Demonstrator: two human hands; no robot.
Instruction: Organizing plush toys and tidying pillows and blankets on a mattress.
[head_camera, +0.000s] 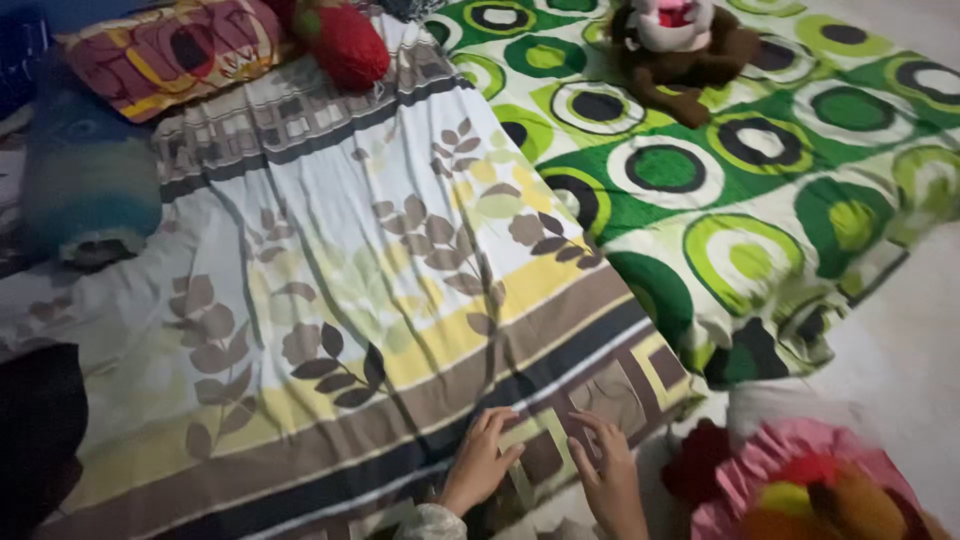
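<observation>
1. Head view: Both hands are low in the picture, on the near edge of a leaf-print bed sheet (330, 290).
2. The left hand (483, 462) lies flat on the sheet with its fingers spread. It presses down and holds nothing.
3. The right hand (607, 470) is just beside it. Its fingers are bent a little and touch the striped border. It grips nothing that I can see.
4. The sheet covers the bed from the pillows down to the hands. It looks soft, thin and light, and it wrinkles easily. I think the border or a corner is the best place to pinch it.
5. A green circle blanket (760, 190) lies beside it, with a brown stuffed toy (680, 60) on top.
6. A patterned pillow (170, 50) and a red cushion (345, 40) sit at the far end.
</observation>
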